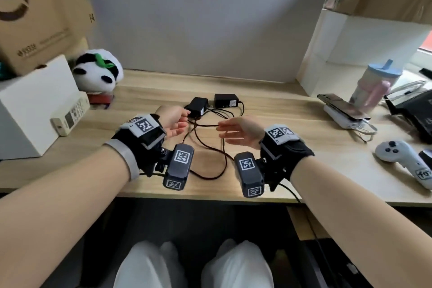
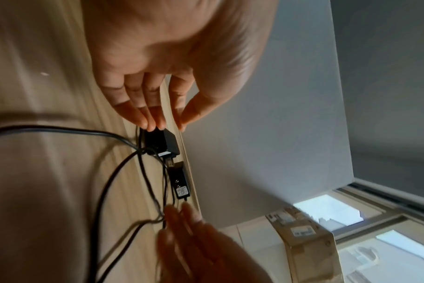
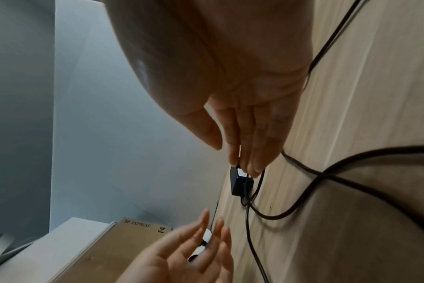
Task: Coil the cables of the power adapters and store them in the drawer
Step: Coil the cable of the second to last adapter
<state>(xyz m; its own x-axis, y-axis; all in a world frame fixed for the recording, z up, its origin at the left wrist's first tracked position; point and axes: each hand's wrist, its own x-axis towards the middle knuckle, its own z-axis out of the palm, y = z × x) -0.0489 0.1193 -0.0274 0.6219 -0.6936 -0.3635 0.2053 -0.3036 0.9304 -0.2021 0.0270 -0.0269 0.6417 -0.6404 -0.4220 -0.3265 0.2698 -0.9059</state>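
- Two adapters (image 1: 198,106) (image 1: 226,100) lie side by side on the desk (image 1: 268,110), just beyond both hands' fingertips.
- The left hand (image 1: 174,120) hovers palm inward, fingers relaxed and holding nothing; the nearer adapter sits right at its fingertips.
- The right hand (image 1: 240,132) faces it, fingers straight and loose, empty too.
- The cables (image 1: 210,147) sprawl uncoiled between and below the two hands, crossing each other.
- A panda toy (image 1: 98,70) sits well beyond the left hand.
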